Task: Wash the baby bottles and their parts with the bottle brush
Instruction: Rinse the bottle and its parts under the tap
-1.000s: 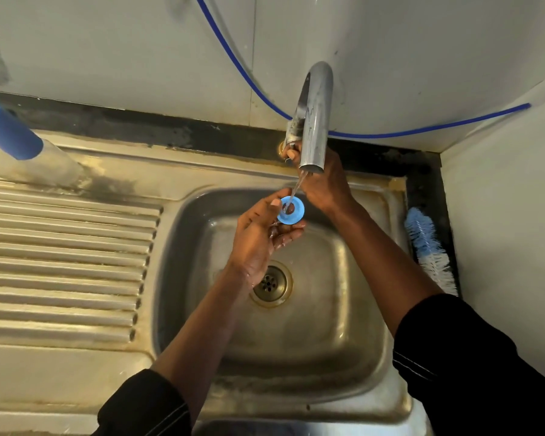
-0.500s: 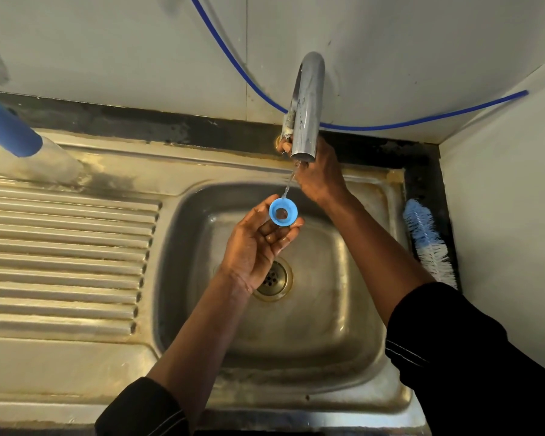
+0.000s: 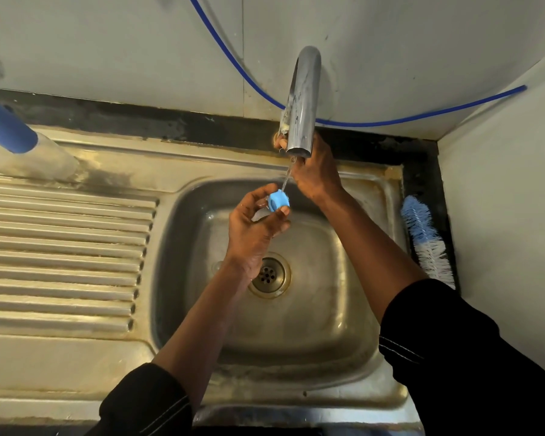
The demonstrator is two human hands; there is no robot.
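right hand (image 3: 316, 176) partly behind tap (image 3: 303, 99), bottle (image 3: 4, 128) cut by left edge

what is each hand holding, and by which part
The left hand pinches the blue bottle ring by its outer rim. The right hand reaches behind the tap spout; its hold cannot be told.

The bottle brush (image 3: 423, 234) lies right of the basin (image 3: 328, 309), the drainboard (image 3: 60, 247) left, the tap (image 3: 302, 99) behind.

Pale stained walls (image 3: 107, 42) meet in a corner at right. A thin blue hose (image 3: 390, 122) sags across them. A dark grimy strip (image 3: 123, 116) borders the ridged stainless steel sink worktop (image 3: 60, 357).
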